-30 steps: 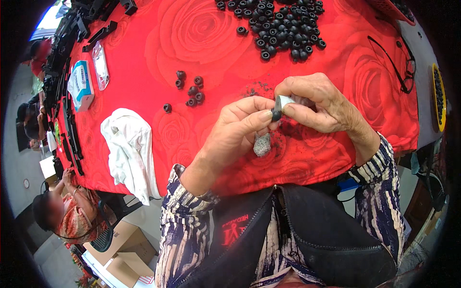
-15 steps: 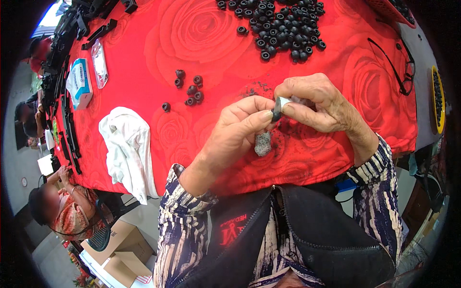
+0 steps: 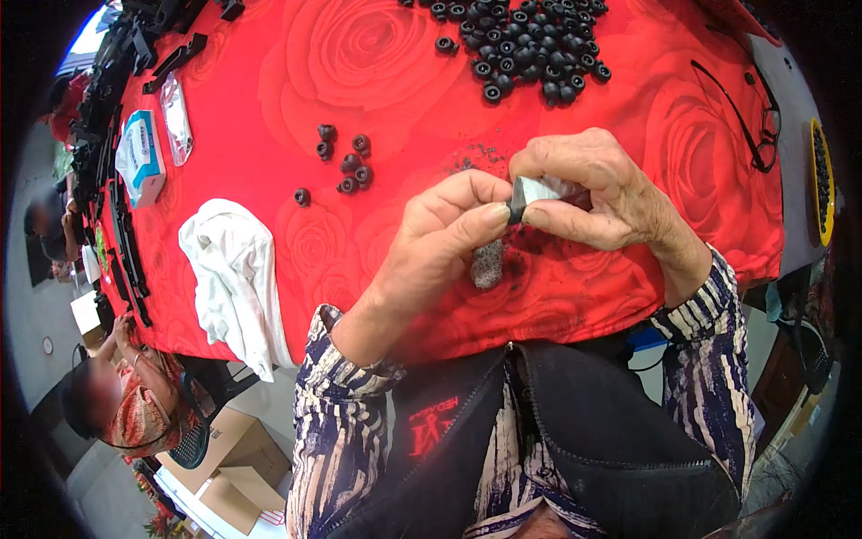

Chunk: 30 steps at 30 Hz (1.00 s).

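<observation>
My left hand pinches a small black rounded part between thumb and forefinger, mostly hidden by the fingertips. In my right hand is a flat, pale metallic blade, gripped between thumb and bent fingers, its edge against the black part. Both hands meet just above the red tablecloth. A grey speckled lump lies under the left fingers, with dark crumbs scattered around it. Left of my hands sit several loose black knobs.
A large heap of black knobs is at the far side. To the left are a white cloth, a tissue box and long black parts. Eyeglasses and a yellow-rimmed basket lie right. Another person sits at far left.
My right hand has tilted slightly, so more of the blade's pale face shows. Both hands stay together on the black part. The whole view has shifted a little.
</observation>
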Tool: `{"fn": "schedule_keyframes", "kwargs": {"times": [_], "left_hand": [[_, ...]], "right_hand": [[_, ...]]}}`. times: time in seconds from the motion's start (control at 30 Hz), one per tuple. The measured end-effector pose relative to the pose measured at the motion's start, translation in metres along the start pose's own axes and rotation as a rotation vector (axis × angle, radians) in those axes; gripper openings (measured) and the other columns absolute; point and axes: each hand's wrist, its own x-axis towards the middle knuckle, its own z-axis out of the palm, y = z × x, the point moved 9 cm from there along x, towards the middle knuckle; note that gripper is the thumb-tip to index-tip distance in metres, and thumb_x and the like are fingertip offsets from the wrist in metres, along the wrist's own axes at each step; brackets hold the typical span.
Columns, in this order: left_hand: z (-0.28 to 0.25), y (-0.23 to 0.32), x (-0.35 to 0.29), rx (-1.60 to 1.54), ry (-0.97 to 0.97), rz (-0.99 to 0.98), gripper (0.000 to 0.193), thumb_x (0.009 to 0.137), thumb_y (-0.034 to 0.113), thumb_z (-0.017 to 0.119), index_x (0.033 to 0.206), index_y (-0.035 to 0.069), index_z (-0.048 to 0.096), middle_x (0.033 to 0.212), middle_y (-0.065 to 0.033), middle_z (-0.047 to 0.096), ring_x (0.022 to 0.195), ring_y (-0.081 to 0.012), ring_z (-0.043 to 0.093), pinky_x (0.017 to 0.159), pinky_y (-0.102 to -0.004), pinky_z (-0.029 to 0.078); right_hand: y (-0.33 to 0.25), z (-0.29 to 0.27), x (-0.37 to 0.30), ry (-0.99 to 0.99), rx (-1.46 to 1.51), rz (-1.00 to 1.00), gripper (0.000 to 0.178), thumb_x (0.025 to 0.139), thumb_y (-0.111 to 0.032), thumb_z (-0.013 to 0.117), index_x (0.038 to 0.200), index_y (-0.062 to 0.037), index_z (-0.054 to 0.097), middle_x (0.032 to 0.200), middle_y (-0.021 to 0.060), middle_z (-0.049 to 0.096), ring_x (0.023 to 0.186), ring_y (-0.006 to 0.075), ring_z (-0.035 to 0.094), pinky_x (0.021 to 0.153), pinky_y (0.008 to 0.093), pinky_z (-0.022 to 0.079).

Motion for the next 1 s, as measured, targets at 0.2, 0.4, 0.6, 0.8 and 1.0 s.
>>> {"fn": "schedule_keyframes", "kwargs": {"times": [0.2, 0.4, 0.6, 0.8, 1.0], "left_hand": [[-0.0004, 0.0007, 0.0007, -0.041, 0.018, 0.027, 0.018, 0.09, 0.015, 0.055, 0.102, 0.001, 0.054, 0.085, 0.0036, 0.054, 0.071, -0.0009, 0.042, 0.062, -0.0162, 0.035], [-0.0013, 0.0008, -0.0006, -0.052, 0.047, 0.049, 0.017, 0.091, 0.013, 0.054, 0.102, 0.001, 0.054, 0.085, 0.0032, 0.054, 0.072, -0.0017, 0.042, 0.064, -0.0168, 0.035], [0.0003, 0.0009, 0.0002, -0.071, 0.044, 0.058, 0.017, 0.091, 0.014, 0.054, 0.101, 0.001, 0.054, 0.084, 0.0033, 0.054, 0.072, -0.0017, 0.042, 0.064, -0.0168, 0.035], [0.0006, 0.0011, 0.0002, -0.055, 0.057, 0.054, 0.017, 0.09, 0.013, 0.055, 0.102, 0.0, 0.054, 0.084, 0.0034, 0.054, 0.072, -0.0013, 0.042, 0.064, -0.0167, 0.035], [-0.0023, 0.0009, 0.0011, -0.041, 0.048, 0.056, 0.018, 0.09, 0.014, 0.055, 0.102, 0.001, 0.054, 0.083, 0.0036, 0.053, 0.072, -0.0011, 0.043, 0.063, -0.0166, 0.035]], "right_hand": [[-0.006, -0.0039, 0.002, 0.061, -0.092, -0.045, 0.022, 0.073, -0.015, 0.068, 0.086, 0.0, 0.058, 0.071, 0.0117, 0.057, 0.062, 0.0266, 0.058, 0.054, 0.0326, 0.045], [-0.0023, -0.0055, 0.001, 0.078, -0.092, -0.016, 0.023, 0.073, -0.013, 0.069, 0.09, -0.0003, 0.058, 0.075, 0.0117, 0.059, 0.063, 0.0255, 0.059, 0.054, 0.0318, 0.046], [-0.0024, -0.0035, 0.0004, 0.08, -0.12, -0.069, 0.033, 0.072, -0.02, 0.072, 0.09, 0.0034, 0.057, 0.066, 0.0086, 0.05, 0.053, 0.022, 0.049, 0.047, 0.0317, 0.037], [-0.001, -0.0039, 0.0002, 0.095, -0.106, -0.053, 0.035, 0.07, -0.023, 0.073, 0.09, 0.0019, 0.058, 0.064, 0.0075, 0.05, 0.052, 0.0208, 0.049, 0.047, 0.0309, 0.037], [0.0021, -0.0052, 0.0037, 0.06, 0.012, -0.01, 0.018, 0.079, -0.013, 0.064, 0.088, 0.0022, 0.058, 0.065, 0.0077, 0.051, 0.054, 0.0209, 0.05, 0.049, 0.0309, 0.039]]}}
